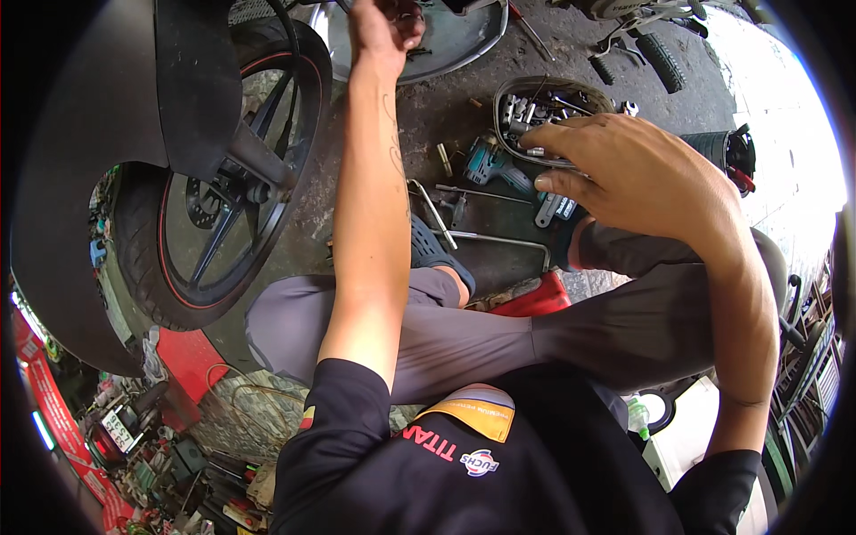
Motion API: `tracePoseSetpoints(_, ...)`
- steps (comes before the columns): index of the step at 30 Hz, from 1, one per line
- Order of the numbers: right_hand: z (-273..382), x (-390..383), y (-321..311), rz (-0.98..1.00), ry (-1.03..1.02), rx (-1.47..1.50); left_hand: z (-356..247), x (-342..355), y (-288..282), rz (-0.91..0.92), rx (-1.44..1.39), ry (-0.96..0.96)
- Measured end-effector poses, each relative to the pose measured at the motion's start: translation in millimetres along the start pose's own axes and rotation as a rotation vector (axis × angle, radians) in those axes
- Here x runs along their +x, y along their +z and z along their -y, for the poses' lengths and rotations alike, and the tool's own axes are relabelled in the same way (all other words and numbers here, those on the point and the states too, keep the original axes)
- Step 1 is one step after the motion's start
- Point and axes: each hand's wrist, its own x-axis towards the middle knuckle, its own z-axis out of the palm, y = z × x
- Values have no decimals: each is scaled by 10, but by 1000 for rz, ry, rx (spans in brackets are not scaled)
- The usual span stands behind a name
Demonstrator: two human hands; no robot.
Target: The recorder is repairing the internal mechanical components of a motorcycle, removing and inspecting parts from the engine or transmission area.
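My left hand reaches to the top edge over a round metal tray, its fingers curled; what they hold, if anything, is unclear. My right hand hovers at an open box of sockets and bits, thumb and fingers apart, with nothing visible between them. Below that box lie a teal cordless tool, a separate battery or grey-teal piece, a T-handle tool and bent metal wrenches. A red-handled tool lies right of the tray.
A motorcycle wheel and dark fork and fender stand at the left. Pedals and vehicle parts are at top right, a black container at right. My crossed legs and sandal are below; cluttered parts fill the lower left.
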Motion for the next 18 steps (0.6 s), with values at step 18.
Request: tracePoseSetpoints(18,-68,12,63,1,19,27,-105,298,74,-127,940,1006)
